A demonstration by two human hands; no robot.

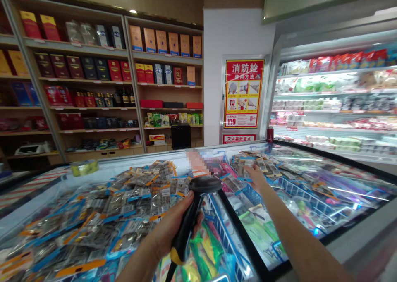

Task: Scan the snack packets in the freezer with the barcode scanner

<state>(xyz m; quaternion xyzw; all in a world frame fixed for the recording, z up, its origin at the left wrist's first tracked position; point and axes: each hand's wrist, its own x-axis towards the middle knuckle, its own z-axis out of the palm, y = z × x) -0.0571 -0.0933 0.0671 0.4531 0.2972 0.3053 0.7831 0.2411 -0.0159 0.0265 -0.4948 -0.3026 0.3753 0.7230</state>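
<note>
My left hand (173,228) grips a black handheld barcode scanner (198,199) with a yellow-tipped handle, its head raised over an open chest freezer (238,232). My right hand (256,176) reaches forward into the freezer and rests on a grey packet (245,166) lying among several similar packets. Piles of silver packets with blue and orange labels (124,203) fill the freezer's left section. Green packets (207,244) lie just below the scanner.
Blue wire baskets (297,191) divide the freezer. A yellow tape roll (84,167) sits on its far left rim. Wooden shelves of boxed goods (102,71) line the back wall. A lit refrigerated display (335,104) stands at right, beside a red fire-safety poster (243,94).
</note>
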